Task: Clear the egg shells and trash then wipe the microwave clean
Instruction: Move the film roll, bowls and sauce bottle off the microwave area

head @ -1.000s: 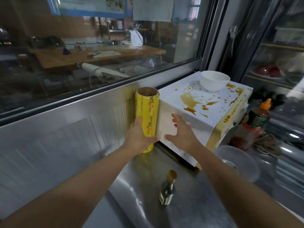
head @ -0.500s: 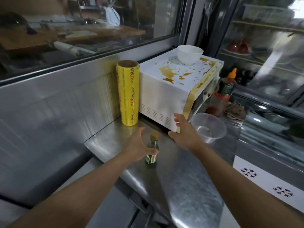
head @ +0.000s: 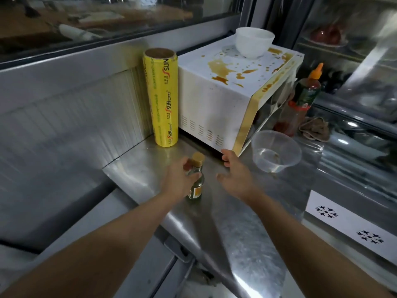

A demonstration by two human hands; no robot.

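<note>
The white microwave [head: 214, 108] stands on the steel counter [head: 236, 233], its top and front edge splashed with brown-yellow stains. A white bowl [head: 254, 41] sits on top at the back. My left hand [head: 180, 181] is closed around a small dark glass bottle [head: 196, 181] with a tan cap, which stands upright on the counter in front of the microwave. My right hand [head: 236, 175] hovers open just right of the bottle, fingertips near the microwave's lower front corner, holding nothing. No egg shells are visible.
A yellow roll of cling film [head: 162, 100] stands upright against the microwave's left side. A clear plastic bowl [head: 276, 150] sits at the microwave's front. A sauce bottle with an orange tip [head: 305, 97] and a crumpled cloth [head: 315, 127] lie further right. A steel wall panel rises on the left.
My left hand let go of the cling film roll, dropped to the counter and closed around the small bottle. My right hand left the microwave's side and came down near its lower corner.
</note>
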